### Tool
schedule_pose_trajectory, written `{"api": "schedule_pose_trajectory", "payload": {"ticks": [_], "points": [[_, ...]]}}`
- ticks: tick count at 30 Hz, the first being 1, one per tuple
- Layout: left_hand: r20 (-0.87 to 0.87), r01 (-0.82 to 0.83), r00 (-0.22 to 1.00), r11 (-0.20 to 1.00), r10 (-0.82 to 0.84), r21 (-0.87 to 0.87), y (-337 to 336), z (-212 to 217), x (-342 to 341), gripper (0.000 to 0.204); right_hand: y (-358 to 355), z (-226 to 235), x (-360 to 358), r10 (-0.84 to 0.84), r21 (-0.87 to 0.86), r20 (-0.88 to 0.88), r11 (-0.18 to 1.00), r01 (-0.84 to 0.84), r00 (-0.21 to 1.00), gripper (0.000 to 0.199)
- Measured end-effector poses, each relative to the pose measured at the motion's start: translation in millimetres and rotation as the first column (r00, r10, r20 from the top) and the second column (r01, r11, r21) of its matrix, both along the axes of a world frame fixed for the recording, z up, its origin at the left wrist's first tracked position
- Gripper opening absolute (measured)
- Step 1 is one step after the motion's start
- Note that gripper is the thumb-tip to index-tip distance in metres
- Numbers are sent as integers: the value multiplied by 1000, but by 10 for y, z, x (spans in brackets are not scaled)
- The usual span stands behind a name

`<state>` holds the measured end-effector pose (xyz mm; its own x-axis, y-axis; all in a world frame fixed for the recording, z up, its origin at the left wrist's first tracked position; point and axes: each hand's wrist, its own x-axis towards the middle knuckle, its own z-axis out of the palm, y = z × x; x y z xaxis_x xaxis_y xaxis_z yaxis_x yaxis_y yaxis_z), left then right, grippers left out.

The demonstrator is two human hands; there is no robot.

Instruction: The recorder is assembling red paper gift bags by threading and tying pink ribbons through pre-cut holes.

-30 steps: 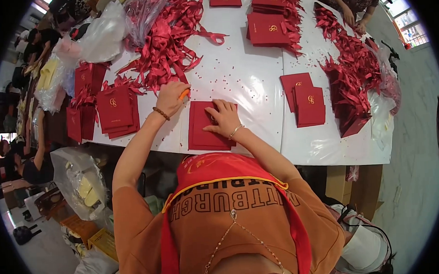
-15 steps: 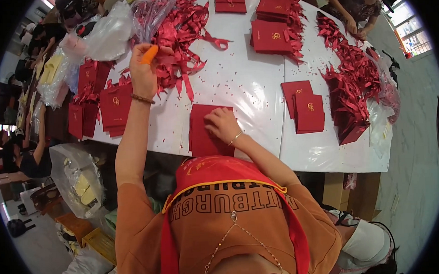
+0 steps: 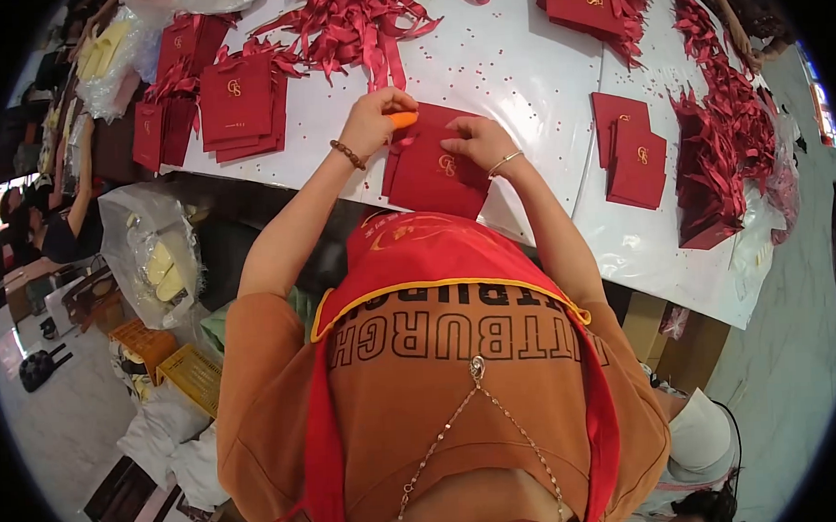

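At the far left, a clear plastic bag [image 3: 152, 259] of pale yellow pieces sits below the white desk [image 3: 522, 70]. On the desk's left part lies a stack of dark red folders [image 3: 236, 106] with small gold emblems. Beyond it, a heap of red ribbons [image 3: 361, 26] spreads across the top. The left hand [image 3: 379, 118], a bead bracelet at its wrist, has its fingers pinched on a small orange tool [image 3: 402, 120] at the upper edge of the red gold-emblem folder [image 3: 437, 162] near the desk's front edge. The right hand [image 3: 483, 141] presses that folder, fingers bent on its top corner. Further right lie two more red folders [image 3: 632, 149], then piled red ribbon pieces [image 3: 729, 126].
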<state>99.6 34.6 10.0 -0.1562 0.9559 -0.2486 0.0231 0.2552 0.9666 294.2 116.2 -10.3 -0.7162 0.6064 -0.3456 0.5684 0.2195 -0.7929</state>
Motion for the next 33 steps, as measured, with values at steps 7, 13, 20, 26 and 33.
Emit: {"api": "schedule_pose_trajectory", "payload": {"ticks": [7,13,20,26,33], "points": [[-330,-33,943,999,38,19,-166,205,240,11,45,4,54,-53,-106,-29,993,49,998,35],[-45,-2,999,997,-1,-77,-144,24,430,13,-12,298,27,-7,144,49,990,0,999,36],[-226,-10,974,994,-14,-104,-196,-72,426,11,-56,1,77,51,110,-5,993,-50,999,38],[-116,-134,986,987,123,-88,-233,-36,399,6,-51,-62,84,21,9,-8,1000,-21,1000,35],[-239,-100,966,995,102,22,-298,-219,493,10,-50,-75,68,17,32,12,999,-17,1000,34]]}}
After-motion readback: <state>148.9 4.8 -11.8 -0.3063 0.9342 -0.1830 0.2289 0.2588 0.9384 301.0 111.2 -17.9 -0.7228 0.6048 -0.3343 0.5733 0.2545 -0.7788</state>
